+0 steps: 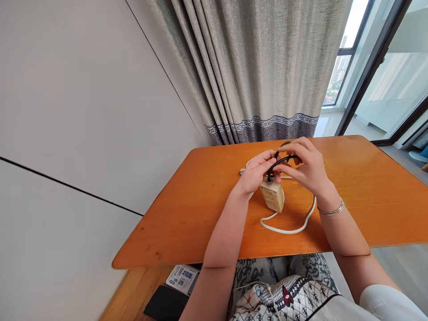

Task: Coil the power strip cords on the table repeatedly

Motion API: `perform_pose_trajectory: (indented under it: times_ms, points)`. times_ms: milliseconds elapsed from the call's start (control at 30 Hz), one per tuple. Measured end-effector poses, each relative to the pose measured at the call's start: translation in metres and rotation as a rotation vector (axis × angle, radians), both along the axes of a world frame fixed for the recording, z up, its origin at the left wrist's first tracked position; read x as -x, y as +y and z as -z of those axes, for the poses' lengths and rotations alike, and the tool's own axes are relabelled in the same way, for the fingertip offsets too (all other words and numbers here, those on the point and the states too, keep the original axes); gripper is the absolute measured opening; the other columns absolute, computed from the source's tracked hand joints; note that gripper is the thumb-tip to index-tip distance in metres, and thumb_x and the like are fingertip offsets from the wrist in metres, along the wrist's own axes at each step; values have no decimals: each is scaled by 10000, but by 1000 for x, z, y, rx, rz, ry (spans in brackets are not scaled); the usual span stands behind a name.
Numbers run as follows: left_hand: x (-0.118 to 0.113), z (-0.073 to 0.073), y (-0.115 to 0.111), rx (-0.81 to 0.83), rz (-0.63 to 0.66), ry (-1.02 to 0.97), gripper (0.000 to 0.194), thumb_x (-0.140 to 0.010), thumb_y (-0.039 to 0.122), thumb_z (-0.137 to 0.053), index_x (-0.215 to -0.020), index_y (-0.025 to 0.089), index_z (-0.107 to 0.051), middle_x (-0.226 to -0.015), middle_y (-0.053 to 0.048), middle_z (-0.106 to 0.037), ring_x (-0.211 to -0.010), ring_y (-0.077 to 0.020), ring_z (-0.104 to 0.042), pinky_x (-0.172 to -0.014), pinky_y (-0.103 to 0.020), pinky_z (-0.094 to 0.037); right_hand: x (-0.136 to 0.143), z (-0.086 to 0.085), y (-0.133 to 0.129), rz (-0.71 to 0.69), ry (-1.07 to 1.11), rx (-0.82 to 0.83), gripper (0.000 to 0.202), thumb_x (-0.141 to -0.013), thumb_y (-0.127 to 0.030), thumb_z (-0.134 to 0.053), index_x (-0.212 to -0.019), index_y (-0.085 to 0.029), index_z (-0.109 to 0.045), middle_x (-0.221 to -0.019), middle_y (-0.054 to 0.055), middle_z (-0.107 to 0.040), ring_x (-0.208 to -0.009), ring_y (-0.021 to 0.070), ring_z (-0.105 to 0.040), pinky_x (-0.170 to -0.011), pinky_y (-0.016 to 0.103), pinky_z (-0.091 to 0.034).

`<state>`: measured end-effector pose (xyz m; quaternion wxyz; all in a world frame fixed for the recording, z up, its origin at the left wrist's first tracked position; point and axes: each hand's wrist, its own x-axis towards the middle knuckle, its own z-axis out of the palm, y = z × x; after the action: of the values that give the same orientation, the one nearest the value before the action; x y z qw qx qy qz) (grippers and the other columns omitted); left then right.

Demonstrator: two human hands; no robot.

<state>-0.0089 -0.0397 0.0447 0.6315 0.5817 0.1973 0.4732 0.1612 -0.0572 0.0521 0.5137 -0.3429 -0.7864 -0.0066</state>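
A cream power strip [271, 196] with a yellowish side rests on the orange wooden table [200, 214]. From its far end rises a black cable [282, 159], bent into a loop between my hands. My left hand [257, 168] has its fingers closed around the cable close to the strip. On the other side, my right hand [302, 161] pinches the looped part of the cable between thumb and fingers. The strip's white cord [290, 232] curls over the table in front and passes under my right wrist. Where the black cable's ends lie is partly hidden by my fingers.
Behind the table hangs a grey curtain [267, 67], with a glass door [384, 89] at the right. A white wall panel [83, 111] borders the left. Below the near edge lie a black object [167, 303] and a white printed box [182, 278].
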Motion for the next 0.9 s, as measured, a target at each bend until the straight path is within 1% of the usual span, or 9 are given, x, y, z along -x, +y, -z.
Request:
perform_pose_trajectory:
  times_ms: [100, 167, 267, 400, 500, 600, 667, 800, 900]
  points:
    - [-4, 0, -2, 32, 50, -21, 429, -760, 528, -773, -787, 162, -551, -525, 62, -510, -331, -29, -362, -375, -167, -226, -7, 0, 4, 24, 63, -15, 332, -893, -473, -692, -1170, -290, -706, -1059, 78, -599, -818, 188, -597, -610, 311, -541]
    - [-5, -2, -3, 52, 58, -28, 426, -755, 514, -770, -787, 158, -539, -558, 37, -569, -319, -8, -292, -371, -160, -174, -14, -1, 7, 18, 46, -12, 329, -905, -460, -678, -1189, -298, -710, -1110, 88, -599, -840, 194, -609, -630, 328, -557]
    - [-4, -5, -5, 80, 78, -25, 421, -760, 508, -755, -771, 150, -533, -621, -13, -643, -316, 5, -267, -369, -154, -168, -23, -2, 11, 2, -7, 8, 312, -934, -431, -637, -1208, -305, -715, -1168, 96, -632, -900, 212, -642, -746, 379, -581]
    - [-1, -8, -9, 119, 131, -19, 461, -815, 584, -692, -763, 152, -538, -518, 26, -560, -311, -5, -236, -360, -150, -162, -28, -3, 15, -7, -45, 47, 306, -974, -403, -572, -1213, -286, -725, -1157, 93, -701, -1025, 233, -669, -890, 397, -559]
    - [1, -9, -11, 124, 142, -25, 469, -804, 596, -707, -779, 157, -545, -483, 56, -502, -319, -4, -215, -367, -153, -168, -26, 0, 17, 7, -29, 60, 306, -977, -411, -571, -1197, -279, -737, -1082, 74, -739, -895, 198, -681, -811, 345, -556]
    - [1, -10, -12, 112, 150, -20, 462, -779, 578, -746, -786, 157, -555, -477, 67, -475, -337, -7, -229, -375, -156, -177, -24, 3, 18, 46, -15, 42, 319, -981, -424, -565, -1174, -255, -754, -868, 47, -738, -698, 159, -631, -678, 293, -514]
    - [2, -10, -11, 106, 150, -20, 452, -779, 566, -757, -798, 156, -566, -465, 78, -446, -344, -10, -234, -377, -152, -175, -23, 4, 18, 55, -10, 46, 325, -984, -429, -559, -1137, -232, -768, -766, 37, -718, -652, 151, -615, -646, 278, -489]
    - [1, -9, -10, 115, 130, -24, 428, -797, 540, -757, -798, 151, -577, -436, 108, -345, -341, -10, -197, -379, -149, -165, -23, 3, 17, 23, 29, 108, 325, -978, -429, -555, -1041, -205, -782, -812, 58, -747, -675, 158, -651, -655, 275, -493]
    - [1, -8, -10, 142, 96, -33, 394, -848, 503, -721, -780, 146, -570, -444, 121, -262, -343, -10, -185, -387, -144, -175, -22, 3, 16, 1, 56, 146, 334, -976, -436, -543, -1037, -206, -777, -772, 47, -731, -635, 152, -637, -631, 269, -485]
